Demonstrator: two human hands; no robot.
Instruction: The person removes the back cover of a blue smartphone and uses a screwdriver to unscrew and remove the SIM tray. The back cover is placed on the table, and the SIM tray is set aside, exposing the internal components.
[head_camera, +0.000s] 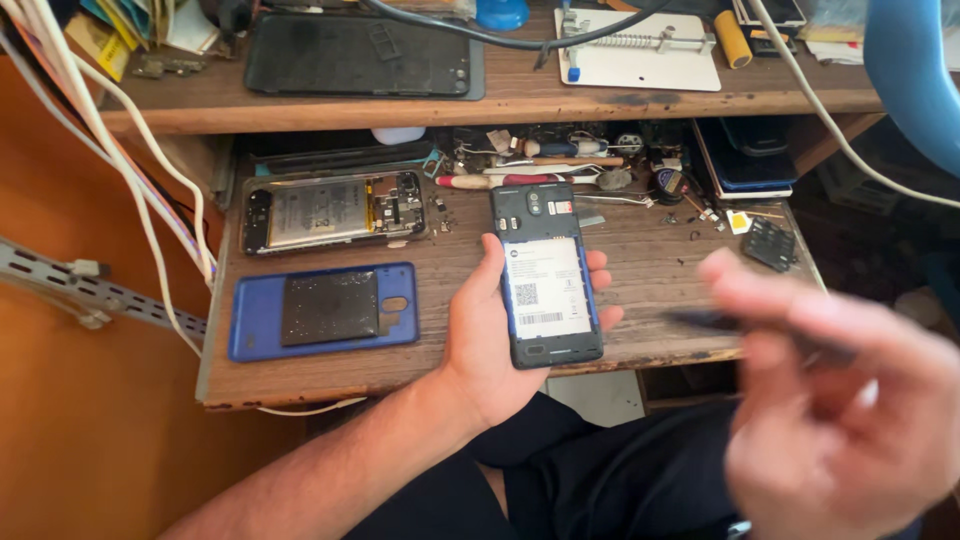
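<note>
Above the near edge of the scarred wooden pull-out shelf (330, 375), your left hand (490, 340) clamps the opened black phone with its white-labelled battery (545, 275). Your blurred right hand (840, 400) pinches a thin dark tool (700, 320); judged next: steady it, find a seam.
</note>
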